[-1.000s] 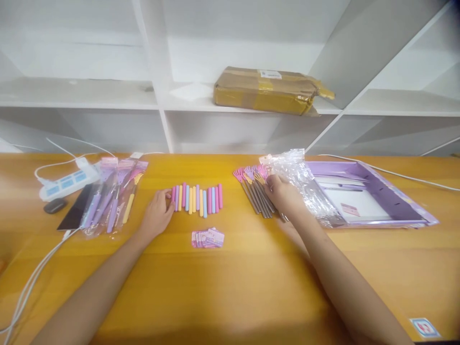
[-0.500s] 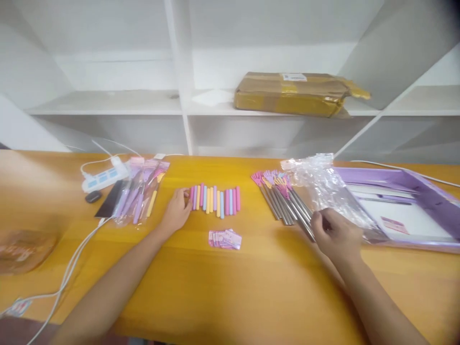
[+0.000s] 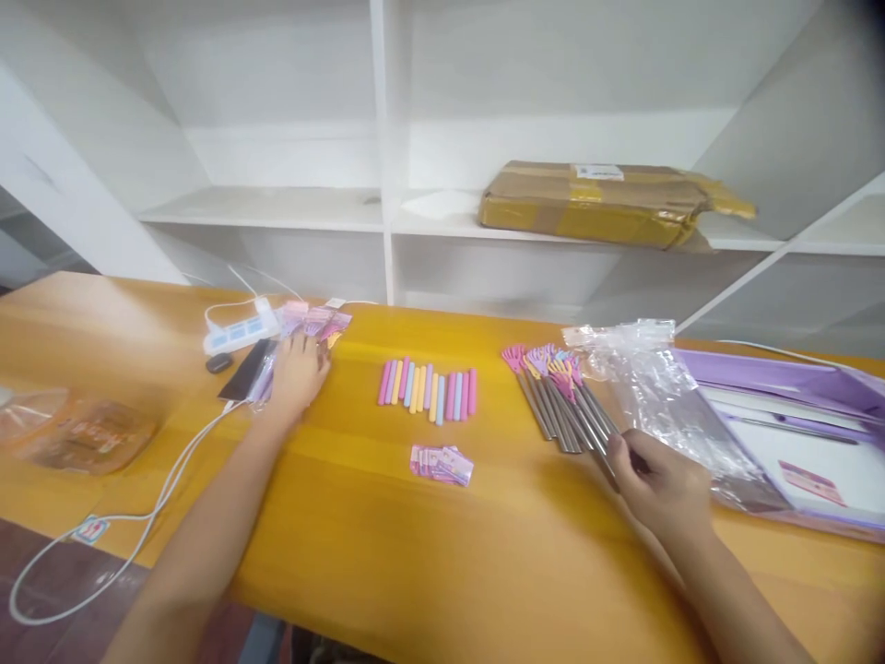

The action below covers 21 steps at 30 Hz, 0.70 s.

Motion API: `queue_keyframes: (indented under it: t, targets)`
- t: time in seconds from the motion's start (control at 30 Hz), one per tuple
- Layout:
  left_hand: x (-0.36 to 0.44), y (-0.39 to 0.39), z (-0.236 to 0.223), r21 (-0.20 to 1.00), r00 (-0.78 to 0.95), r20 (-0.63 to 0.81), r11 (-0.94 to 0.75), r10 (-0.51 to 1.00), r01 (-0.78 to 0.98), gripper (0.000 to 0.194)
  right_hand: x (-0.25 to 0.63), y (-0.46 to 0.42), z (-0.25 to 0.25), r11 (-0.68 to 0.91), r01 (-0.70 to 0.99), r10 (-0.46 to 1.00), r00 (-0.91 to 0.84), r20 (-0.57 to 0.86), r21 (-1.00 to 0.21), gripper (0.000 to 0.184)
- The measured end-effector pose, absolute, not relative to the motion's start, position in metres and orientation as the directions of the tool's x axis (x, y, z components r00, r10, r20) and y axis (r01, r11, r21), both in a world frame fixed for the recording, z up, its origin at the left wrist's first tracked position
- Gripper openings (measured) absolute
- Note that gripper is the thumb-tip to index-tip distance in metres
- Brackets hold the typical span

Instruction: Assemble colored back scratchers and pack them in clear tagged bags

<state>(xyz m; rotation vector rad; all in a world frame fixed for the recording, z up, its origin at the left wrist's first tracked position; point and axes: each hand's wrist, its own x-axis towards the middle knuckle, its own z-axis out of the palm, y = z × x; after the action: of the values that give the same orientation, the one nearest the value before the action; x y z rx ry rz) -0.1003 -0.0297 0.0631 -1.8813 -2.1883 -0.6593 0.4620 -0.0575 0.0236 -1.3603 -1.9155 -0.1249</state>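
As the outstretched left hand [image 3: 297, 376] covers bagged scratchers [image 3: 264, 378], the right hand [image 3: 664, 481] curls at rods [image 3: 579, 417], grips unclear.

Readable text: none | carton [image 3: 615, 210], far right: white label [image 3: 598, 172], print too small | orange bag [image 3: 103, 438], left: lettering blurred | sticker [image 3: 90, 529], near left: marks unclear | cards [image 3: 442, 465], middle: print too small to read

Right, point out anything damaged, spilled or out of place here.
The cardboard box on the shelf looks damaged: its right end is ragged, with a torn-looking flap sticking out. I see no spill on the table.
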Motion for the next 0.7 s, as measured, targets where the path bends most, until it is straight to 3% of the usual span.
queue_keyframes:
  t: [0.17,0.43,0.53,0.6,0.63,0.7]
  targets:
    - [-0.108,-0.034,0.055,0.182,-0.336,0.415,0.284,0.846,0.941,0.052,0.467,-0.056,0.025,0.418,0.836,0.774,-0.123,0.622,-0.355,0.044]
    - [-0.112,-0.035,0.082,0.289,-0.394,0.375,0.298,0.839,0.910,0.049,0.467,-0.055,0.024,0.450,0.810,0.771,-0.140,0.621,-0.377,0.046]
    - [-0.092,-0.045,0.102,0.402,-0.343,0.293,0.211,0.892,0.891,0.040,0.461,-0.059,0.029,0.424,0.769,0.800,-0.072,0.595,-0.478,0.047]
    - [-0.062,-0.062,0.109,0.537,-0.215,0.154,0.101,0.964,0.837,0.034,0.448,-0.066,0.035,0.401,0.657,0.853,-0.013,0.522,-0.639,0.043]
    - [-0.043,-0.073,0.111,0.676,-0.092,0.037,0.043,0.995,0.735,0.036,0.438,-0.071,0.038,0.390,0.559,0.888,-0.017,0.460,-0.732,0.037]
    - [-0.001,-0.099,0.107,0.850,0.147,-0.213,0.109,0.966,0.515,0.038,0.413,-0.082,0.045,0.340,0.322,0.940,-0.125,0.316,-0.884,0.027]
